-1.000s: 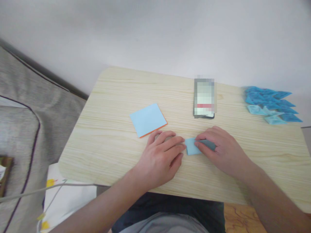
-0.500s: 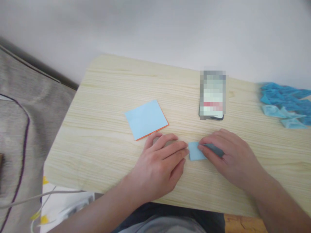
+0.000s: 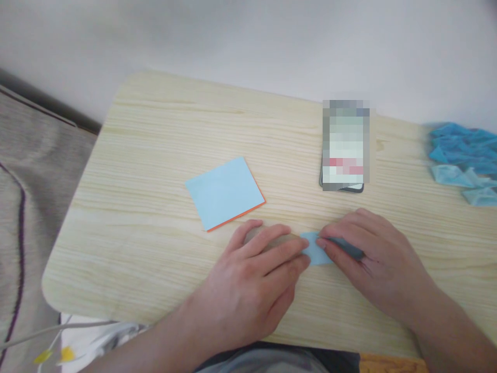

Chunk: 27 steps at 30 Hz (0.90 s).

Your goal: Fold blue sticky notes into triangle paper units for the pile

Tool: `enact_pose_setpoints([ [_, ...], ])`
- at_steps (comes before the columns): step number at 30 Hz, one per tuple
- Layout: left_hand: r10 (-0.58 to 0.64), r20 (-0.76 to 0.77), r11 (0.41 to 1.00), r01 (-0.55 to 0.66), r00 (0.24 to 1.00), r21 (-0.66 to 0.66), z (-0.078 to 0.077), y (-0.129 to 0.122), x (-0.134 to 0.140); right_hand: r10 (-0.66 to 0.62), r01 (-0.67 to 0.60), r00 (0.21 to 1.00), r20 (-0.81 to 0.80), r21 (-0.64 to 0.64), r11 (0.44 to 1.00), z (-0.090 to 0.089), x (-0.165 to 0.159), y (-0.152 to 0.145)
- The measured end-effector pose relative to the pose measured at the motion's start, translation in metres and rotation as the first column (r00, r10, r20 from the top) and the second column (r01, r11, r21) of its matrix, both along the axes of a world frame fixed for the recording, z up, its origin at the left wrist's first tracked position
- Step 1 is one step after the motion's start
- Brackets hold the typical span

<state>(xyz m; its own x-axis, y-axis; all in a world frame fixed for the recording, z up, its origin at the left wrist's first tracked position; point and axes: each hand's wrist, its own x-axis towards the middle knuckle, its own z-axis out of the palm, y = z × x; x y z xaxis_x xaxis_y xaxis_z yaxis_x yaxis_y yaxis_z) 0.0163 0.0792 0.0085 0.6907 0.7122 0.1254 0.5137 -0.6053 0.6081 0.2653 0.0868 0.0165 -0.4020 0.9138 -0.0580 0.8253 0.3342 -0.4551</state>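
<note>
A small folded piece of light blue paper (image 3: 319,255) lies on the table in front of me. My right hand (image 3: 375,254) pinches it between thumb and forefinger, and part of the paper shows in the shade under the palm. From the left, my left hand (image 3: 260,274) reaches over with fingers spread. Two of its fingertips rest on the paper's left end. Farther left is a stack of square paper (image 3: 225,194), light blue on top with an orange edge below, touched by neither hand.
A phone (image 3: 344,150) with a blurred-out screen lies beyond my right hand. Crumpled blue cloth-like pieces (image 3: 462,150) sit at the far right by the wall. The wooden table's (image 3: 116,207) rounded left edge borders grey fabric (image 3: 46,197), and a cable (image 3: 77,326) runs below.
My left fingertips have moved from beside the small paper onto its left end. My right hand keeps its pinch. The whole view has shifted slightly, with the table appearing nearer.
</note>
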Motion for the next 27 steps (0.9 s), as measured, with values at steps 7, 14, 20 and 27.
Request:
enact_pose_setpoints([
  [7, 0.016, -0.019, 1.000, -0.016, 1.000, 0.003, 0.000, 0.000, 0.001, -0.222, 0.223, 0.975, -0.029, 0.070, 0.972, 0.002, 0.005, -0.011],
  [14, 0.024, -0.037, 0.999, -0.023, 0.999, 0.024, 0.001, 0.002, 0.001, -0.329, 0.330, 0.944, -0.022, 0.071, 0.941, 0.000, 0.005, -0.020],
  [20, 0.010, -0.028, 1.000, -0.009, 1.000, 0.029, -0.001, 0.004, 0.001, -0.347, 0.349, 0.937, -0.035, 0.077, 0.934, -0.003, 0.004, -0.022],
  [27, -0.007, -0.024, 1.000, 0.008, 1.000, 0.030, -0.001, 0.005, -0.001, -0.339, 0.341, 0.940, -0.037, 0.066, 0.938, -0.003, 0.005, -0.024],
])
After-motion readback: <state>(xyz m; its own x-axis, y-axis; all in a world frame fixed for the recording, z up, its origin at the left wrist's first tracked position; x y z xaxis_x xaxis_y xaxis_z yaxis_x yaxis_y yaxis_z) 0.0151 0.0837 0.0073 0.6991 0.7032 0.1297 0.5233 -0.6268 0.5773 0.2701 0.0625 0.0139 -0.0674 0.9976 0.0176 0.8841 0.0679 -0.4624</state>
